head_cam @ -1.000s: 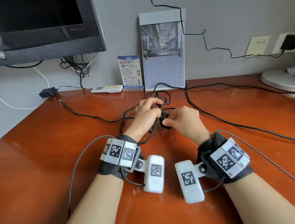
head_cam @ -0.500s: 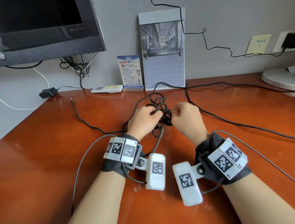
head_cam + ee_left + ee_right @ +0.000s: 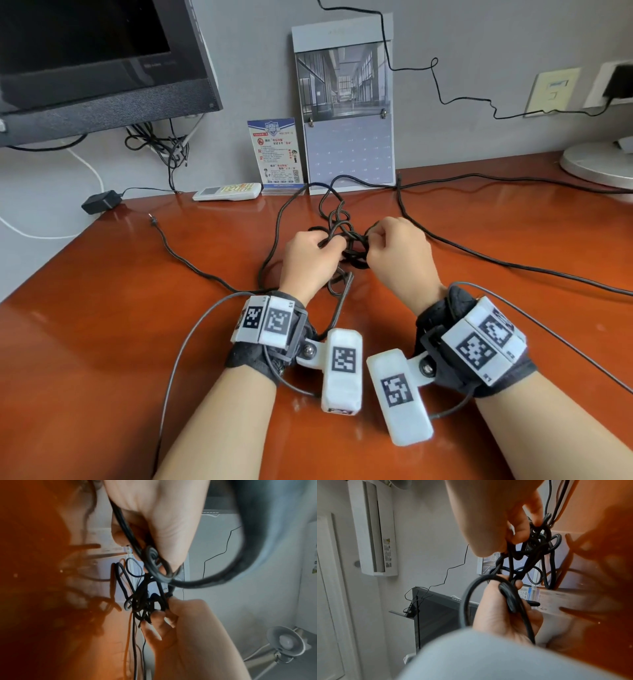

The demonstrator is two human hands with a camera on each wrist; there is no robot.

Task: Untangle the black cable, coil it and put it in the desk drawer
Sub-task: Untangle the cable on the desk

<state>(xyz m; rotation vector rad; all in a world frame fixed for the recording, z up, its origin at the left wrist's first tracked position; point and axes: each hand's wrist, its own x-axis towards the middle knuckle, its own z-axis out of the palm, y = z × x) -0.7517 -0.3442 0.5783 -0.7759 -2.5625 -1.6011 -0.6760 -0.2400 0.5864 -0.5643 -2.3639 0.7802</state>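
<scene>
both hands came up off the desk (image 3: 102,342) w/ the knot since the earlier pics. before, the left hand (image 3: 310,263) was stretched out over the loops and the right hand (image 3: 399,255) was low by the tangle. now they sit close together, fists turned in, w/ the knot between them.

left hand has its fingers curled round a few strands of the black cable (image 3: 346,236), and a loop hangs past its thumb in the left wrist view. right hand pinches the other side of the knot w/ thumb and fingers. so both hands are holding cable, not open.

the plug end (image 3: 154,221) also slid nearer along the desk, so the pull is taking up slack.

the cable is still a messy clump in the middle of the desk, w/ long tails going off left and right. one tail runs back by the calendar (image 3: 346,113).

i think this is still the untangle part, early on. no coil yet, and no drawer can be seen in any view.
</scene>
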